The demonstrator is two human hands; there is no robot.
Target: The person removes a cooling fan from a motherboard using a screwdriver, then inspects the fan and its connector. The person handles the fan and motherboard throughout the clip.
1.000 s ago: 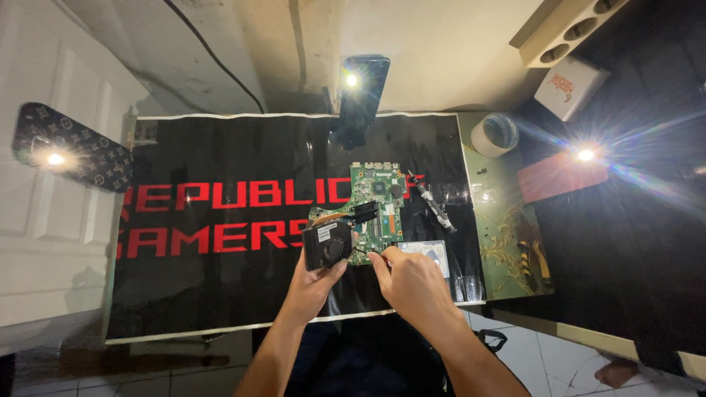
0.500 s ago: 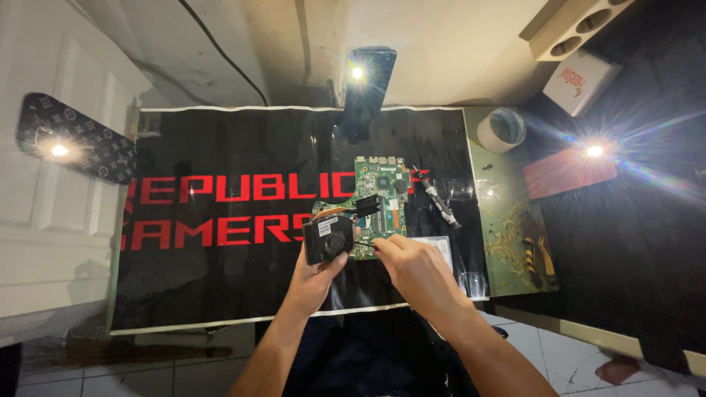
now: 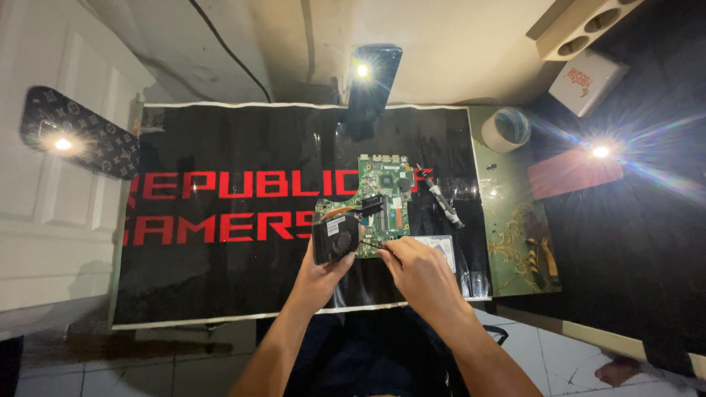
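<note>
Dim, three glaring lamps, perhaps soft-focused.

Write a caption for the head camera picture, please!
Two hands, left and right, work a black fan on a green circuit board.

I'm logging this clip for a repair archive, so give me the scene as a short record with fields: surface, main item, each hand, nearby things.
surface: black desk mat with large red lettering
main item: green circuit board lying flat on the mat
left hand: left hand grips the black cooling fan at the board's near-left corner
right hand: right hand pinches a thin dark tool pointing at the fan; its tip is too small to tell
nearby: roll of tape and metal bracket to the right of the board
</note>
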